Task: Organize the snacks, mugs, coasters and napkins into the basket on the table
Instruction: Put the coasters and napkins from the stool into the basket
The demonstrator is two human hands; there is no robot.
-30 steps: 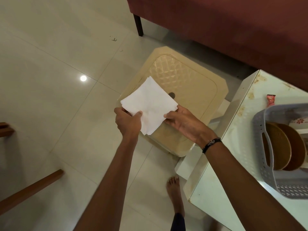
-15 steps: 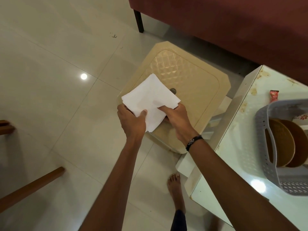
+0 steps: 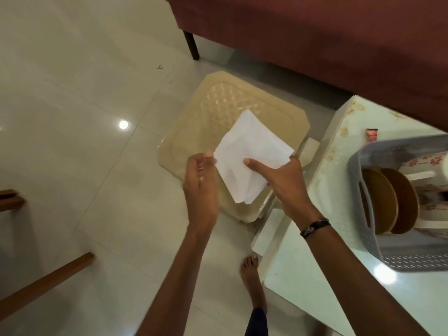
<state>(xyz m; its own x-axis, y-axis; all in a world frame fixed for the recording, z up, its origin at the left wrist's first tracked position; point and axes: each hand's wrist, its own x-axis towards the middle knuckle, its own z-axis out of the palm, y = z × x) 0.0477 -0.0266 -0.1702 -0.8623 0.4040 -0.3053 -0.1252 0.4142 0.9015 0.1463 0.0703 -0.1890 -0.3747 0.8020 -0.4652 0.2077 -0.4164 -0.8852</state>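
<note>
Hands meet over a beige plastic stool that stands on the tiled floor. Furthest left, two brown wooden pieces cross the floor near the frame's edge. Next comes the left hand, fingers loosely curled and parted, its fingertips just beside the left edge of the white napkins; it looks released, though whether a fingertip touches the paper is hard to tell. Those napkins are a folded stack held in the air above the stool, pinched by the right hand with the thumb on top and the fingers underneath. A dark bracelet circles that wrist. Below, a bare foot stands on the floor beside the table's corner. To the right is the white table, its surface glossy and stained near the far edge. A small red packet lies on it just behind the grey perforated basket. Inside the basket, two brown round coasters stand on edge against its left wall, with a white flower-patterned mug beside them. A dark red sofa runs along the top.
</note>
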